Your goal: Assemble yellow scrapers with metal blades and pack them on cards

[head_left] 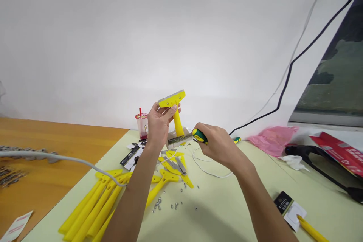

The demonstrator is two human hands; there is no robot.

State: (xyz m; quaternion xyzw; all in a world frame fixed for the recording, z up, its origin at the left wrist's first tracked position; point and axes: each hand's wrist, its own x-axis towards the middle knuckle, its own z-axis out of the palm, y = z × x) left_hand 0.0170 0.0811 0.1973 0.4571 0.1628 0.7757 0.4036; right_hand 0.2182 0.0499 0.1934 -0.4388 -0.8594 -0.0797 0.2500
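Observation:
My left hand (159, 124) is closed around the neck of a yellow scraper (171, 99), held up with its head on top. A grey metal blade runs along the head's upper edge, and two screws show on its face. In my right hand (217, 143), just lower and to the right, is a putty knife (199, 135) with a green and yellow handle. Its flat metal blade points left, past the lower end of the scraper handle. Below my hands lie loose yellow head plates (170, 165), grey blades (180, 165) and several small screws or nuts (159, 204).
Yellow scraper handles (93, 206) lie at the left front. A drink cup (142, 125) stands behind my left arm. Another green-yellow handle (237, 140), a pink bag (272, 140), a black-framed object (320, 172) and a yellow-handled tool (310, 228) lie rightward. A grey cable (70, 159) crosses the left side.

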